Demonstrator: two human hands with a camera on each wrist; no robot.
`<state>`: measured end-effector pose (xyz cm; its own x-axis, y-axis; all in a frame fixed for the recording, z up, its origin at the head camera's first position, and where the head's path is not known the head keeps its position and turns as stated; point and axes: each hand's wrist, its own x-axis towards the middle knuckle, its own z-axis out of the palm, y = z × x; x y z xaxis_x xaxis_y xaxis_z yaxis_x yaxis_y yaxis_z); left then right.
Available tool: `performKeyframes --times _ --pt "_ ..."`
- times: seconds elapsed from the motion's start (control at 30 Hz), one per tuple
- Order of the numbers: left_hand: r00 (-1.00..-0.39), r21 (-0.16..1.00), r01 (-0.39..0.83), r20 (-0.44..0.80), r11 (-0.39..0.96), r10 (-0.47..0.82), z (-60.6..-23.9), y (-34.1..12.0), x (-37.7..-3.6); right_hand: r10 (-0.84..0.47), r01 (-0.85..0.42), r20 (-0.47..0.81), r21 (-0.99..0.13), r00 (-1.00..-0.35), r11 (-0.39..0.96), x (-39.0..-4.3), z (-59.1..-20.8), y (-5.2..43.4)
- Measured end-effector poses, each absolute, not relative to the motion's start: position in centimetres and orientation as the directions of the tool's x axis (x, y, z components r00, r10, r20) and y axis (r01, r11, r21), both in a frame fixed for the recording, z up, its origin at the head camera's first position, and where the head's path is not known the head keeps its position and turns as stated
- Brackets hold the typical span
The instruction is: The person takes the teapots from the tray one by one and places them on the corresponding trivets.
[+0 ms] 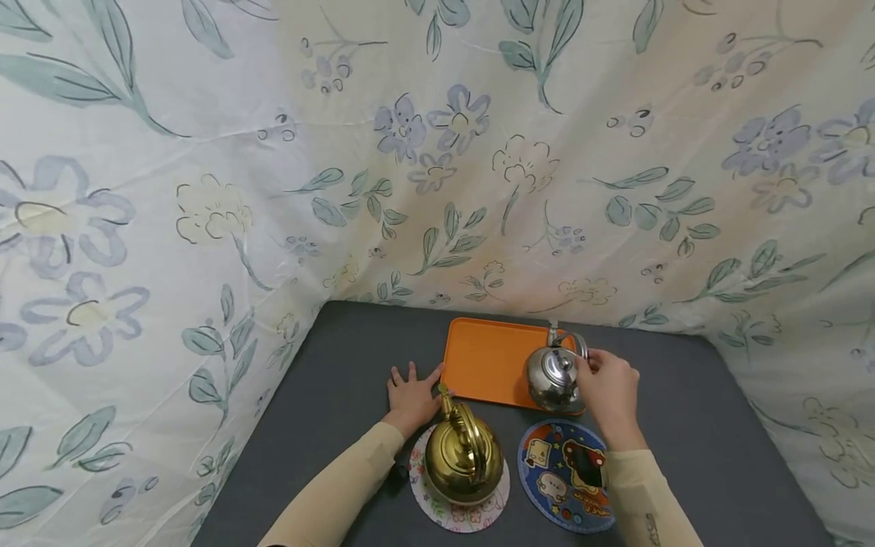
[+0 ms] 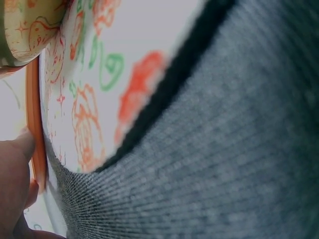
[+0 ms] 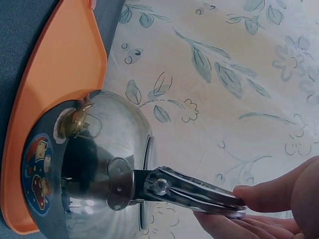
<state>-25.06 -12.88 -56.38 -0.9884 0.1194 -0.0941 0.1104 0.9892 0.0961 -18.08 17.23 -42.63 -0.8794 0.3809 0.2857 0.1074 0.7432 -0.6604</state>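
Note:
A silver kettle (image 1: 554,376) stands at the front right corner of an orange tray (image 1: 481,357). My right hand (image 1: 596,366) grips its raised handle (image 3: 189,191); the right wrist view shows the fingers (image 3: 279,194) pinching the handle's end above the shiny body (image 3: 99,169). My left hand (image 1: 410,386) lies flat and open on the grey table (image 1: 328,425), thumb against the tray's left edge (image 2: 35,124). Just in front of it a gold kettle (image 1: 463,456) stands on a round floral mat (image 1: 454,513).
A round blue mat (image 1: 562,475) with cartoon pictures lies bare under my right forearm, beside the floral mat (image 2: 99,74). Floral cloth (image 1: 437,175) walls the table in at the back and both sides. Grey surface (image 1: 690,425) stretches right of the tray.

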Motion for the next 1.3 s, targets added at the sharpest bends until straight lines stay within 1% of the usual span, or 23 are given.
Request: performKeyframes --times 0.63,1.0,1.3 --pt "-0.988 0.092 0.106 -0.102 0.990 0.116 -56.5 -13.1 -25.4 0.369 0.096 0.278 -0.669 -0.887 0.737 -15.0 -41.7 16.5" --pt "-0.987 0.092 0.111 -0.110 0.990 0.120 -56.6 -13.1 -25.4 0.371 0.081 0.311 -0.662 -0.875 0.745 -13.0 -41.6 16.5" --pt "-0.987 0.105 0.123 -0.093 0.987 0.133 -56.2 -13.1 -25.4 0.389 0.096 0.299 -0.674 -0.871 0.733 -11.7 -41.3 16.4"
